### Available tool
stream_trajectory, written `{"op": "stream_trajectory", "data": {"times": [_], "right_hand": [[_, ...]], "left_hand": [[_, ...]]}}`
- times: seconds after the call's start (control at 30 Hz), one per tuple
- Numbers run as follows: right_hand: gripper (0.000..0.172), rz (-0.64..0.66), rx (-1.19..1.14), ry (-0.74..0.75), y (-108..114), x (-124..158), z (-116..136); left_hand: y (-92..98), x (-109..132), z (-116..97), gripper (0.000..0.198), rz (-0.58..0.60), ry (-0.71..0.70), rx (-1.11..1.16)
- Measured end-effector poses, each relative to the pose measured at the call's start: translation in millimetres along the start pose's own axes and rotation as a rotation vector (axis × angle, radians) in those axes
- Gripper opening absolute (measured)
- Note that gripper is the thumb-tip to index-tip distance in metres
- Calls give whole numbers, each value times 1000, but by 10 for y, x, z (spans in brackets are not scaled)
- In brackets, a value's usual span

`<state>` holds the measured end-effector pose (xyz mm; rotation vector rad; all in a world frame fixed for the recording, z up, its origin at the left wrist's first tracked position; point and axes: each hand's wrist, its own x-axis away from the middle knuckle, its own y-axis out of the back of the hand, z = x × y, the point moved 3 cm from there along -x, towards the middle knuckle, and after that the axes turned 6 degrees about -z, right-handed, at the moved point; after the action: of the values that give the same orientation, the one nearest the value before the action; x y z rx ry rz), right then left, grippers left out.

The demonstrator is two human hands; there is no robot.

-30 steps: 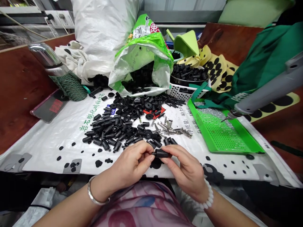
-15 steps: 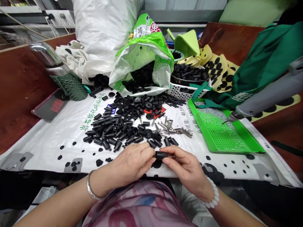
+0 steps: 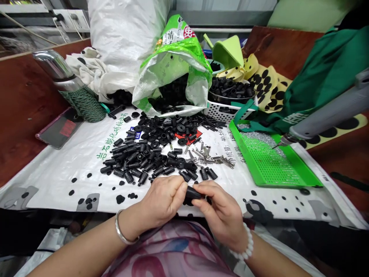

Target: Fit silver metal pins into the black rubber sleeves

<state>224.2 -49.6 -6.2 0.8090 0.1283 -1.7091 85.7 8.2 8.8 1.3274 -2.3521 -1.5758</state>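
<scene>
Near the table's front edge, my left hand [image 3: 165,200] and my right hand [image 3: 220,209] are closed on opposite ends of one black plastic cylinder [image 3: 192,193]. The left fist covers its left end; the right thumb and fingers pinch its right end, where a small dark tip shows between the fingers. Just beyond my hands lies a heap of similar black plastic cylinders [image 3: 144,157]. Round black plastic parts [image 3: 165,129] are piled behind them. Small metal strips [image 3: 211,156] are scattered to the right of the heap.
At right stands a green tray [image 3: 259,175] of tiny silvery pieces, with an electric screwdriver [image 3: 317,119] pointing over it. Behind the heap, a green-and-white bag [image 3: 175,57] lies open beside a white basket [image 3: 220,111]. A flask [image 3: 82,100] and a phone [image 3: 59,129] are at left.
Both hands have turned the black plastic cylinder and shifted slightly; the left hand moved right and its thumb now lies on top. The right wrist has come in to the left.
</scene>
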Motion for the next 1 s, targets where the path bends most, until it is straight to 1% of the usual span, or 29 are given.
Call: {"op": "stream_trajectory", "data": {"times": [0.13, 0.3, 0.4, 0.5, 0.57, 0.63, 0.73, 0.8, 0.87, 0.93, 1.0], "right_hand": [[28, -16, 142, 171, -15, -1, 42], [29, 31, 351, 404, -41, -12, 25], [33, 41, 397, 518, -38, -12, -23], [35, 59, 402, 564, -24, -28, -51], [36, 51, 358, 504, -8, -69, -41], [37, 20, 258, 371, 7, -124, -14], [34, 1, 40, 78, 7, -174, 12], [30, 46, -129, -172, -15, -164, -5], [29, 111, -273, -383, -41, -129, -28], [30, 166, -356, -493, -56, -98, -45], [30, 188, -375, -539, -58, -80, -68]], "left_hand": [[-36, 9, 22, 30, 32, 203, 143], [-117, 47, 95, 36, 83, 470, 380], [-164, 43, 116, 36, 101, 552, 456], [-172, 13, 99, 37, 123, 589, 492], [-131, -25, 69, 37, 92, 558, 472], [-65, -66, 35, 36, 19, 474, 392], [5, -100, -6, 31, -68, 290, 199], [3, -96, -18, 28, -90, 161, 82], [-22, -77, -11, 25, -105, 76, 10], [-50, -57, 5, 24, -114, 44, -19], [-72, -45, 16, 25, -114, 47, -23]]}}
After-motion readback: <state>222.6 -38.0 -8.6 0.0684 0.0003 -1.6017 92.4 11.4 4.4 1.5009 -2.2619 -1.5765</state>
